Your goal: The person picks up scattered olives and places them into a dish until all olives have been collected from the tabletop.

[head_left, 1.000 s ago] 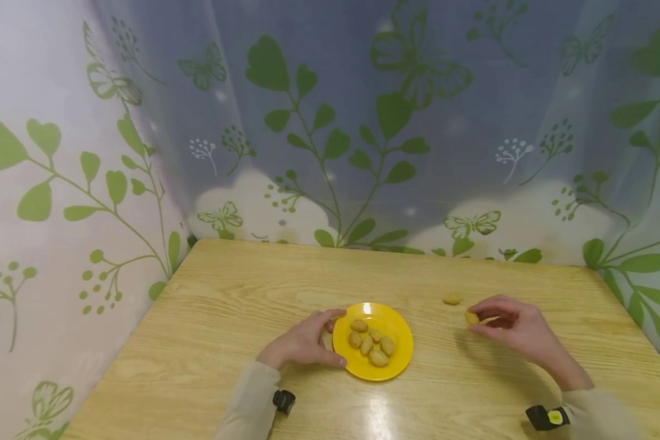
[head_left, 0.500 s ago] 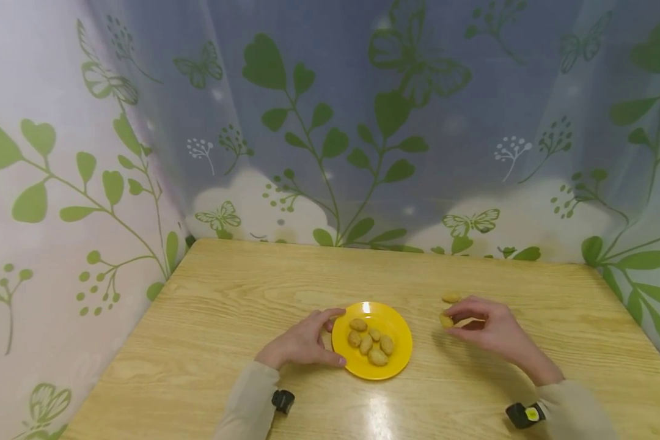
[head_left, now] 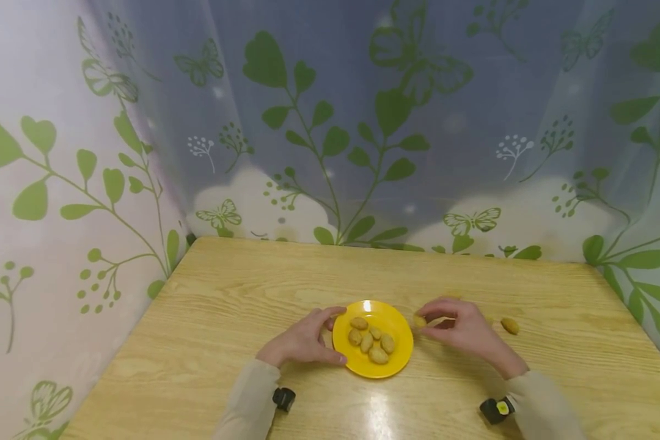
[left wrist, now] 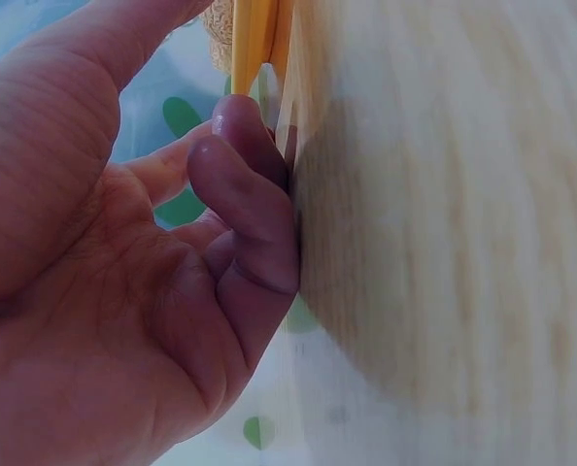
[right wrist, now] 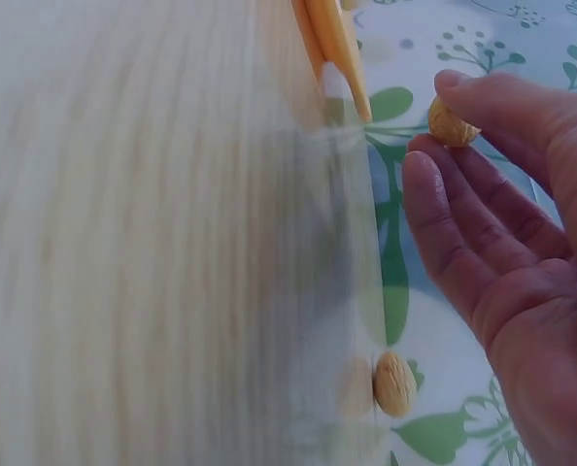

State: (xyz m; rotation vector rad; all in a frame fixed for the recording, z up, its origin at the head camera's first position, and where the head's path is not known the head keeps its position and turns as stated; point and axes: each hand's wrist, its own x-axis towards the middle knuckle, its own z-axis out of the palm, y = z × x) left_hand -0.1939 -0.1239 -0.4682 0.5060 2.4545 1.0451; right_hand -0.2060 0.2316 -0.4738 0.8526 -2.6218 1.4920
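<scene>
Pinching a tan, wrinkled, nut-like oval [head_left: 419,321] between thumb and fingertips, the right hand [head_left: 456,327] has come leftward to just beside a smooth, glossy, round yellow plate [head_left: 393,319], so this carry looks nearly complete. That shift uncovers a rough brown oval [head_left: 509,326] on the wood-grained bench [head_left: 253,287]. The left hand [head_left: 305,339], thumb and fingers widely spread, grips the plate's left rim; similar lumpy ovals [head_left: 378,355] lie clustered on it.
</scene>
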